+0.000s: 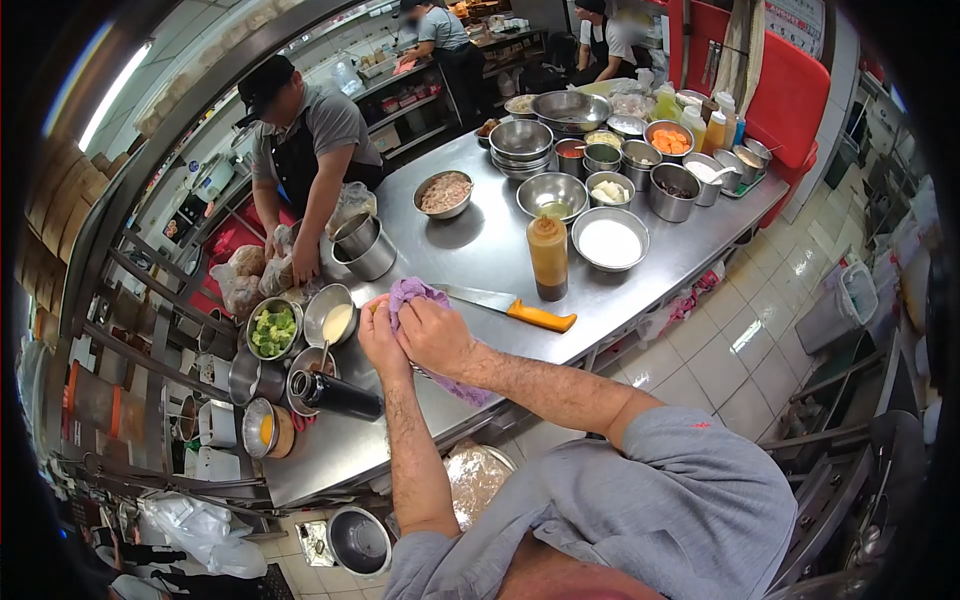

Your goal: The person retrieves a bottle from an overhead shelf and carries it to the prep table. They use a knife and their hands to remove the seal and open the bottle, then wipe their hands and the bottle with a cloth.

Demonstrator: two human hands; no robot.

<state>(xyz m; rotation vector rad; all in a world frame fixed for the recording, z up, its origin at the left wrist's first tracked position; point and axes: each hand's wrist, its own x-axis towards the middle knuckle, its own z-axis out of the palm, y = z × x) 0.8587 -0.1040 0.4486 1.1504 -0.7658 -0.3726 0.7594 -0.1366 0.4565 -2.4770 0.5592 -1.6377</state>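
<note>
Over the steel table, my two hands are close together at a purple cloth (pixel 415 291). My right hand (pixel 432 333) is closed on the cloth, part of which hangs below my wrist. Beside it, my left hand (pixel 381 340) has its fingers curled; a small pinkish-orange edge shows at its fingertips, and I cannot make out what it holds. Just beyond my right hand lies a knife (pixel 508 307) with a yellow handle. A squeeze bottle (pixel 547 258) of brown sauce stands upright past the knife. Left of my hands is a steel bowl (pixel 331 315) of pale yellow liquid.
A black bottle (pixel 336 394) leans near a bowl of green vegetables (pixel 274 331). Across the table (pixel 440 255) are a bowl of meat (pixel 443 194), a bowl of white contents (pixel 610 240) and several ingredient containers. A co-worker (pixel 310 150) handles plastic bags (pixel 250 275) at the left.
</note>
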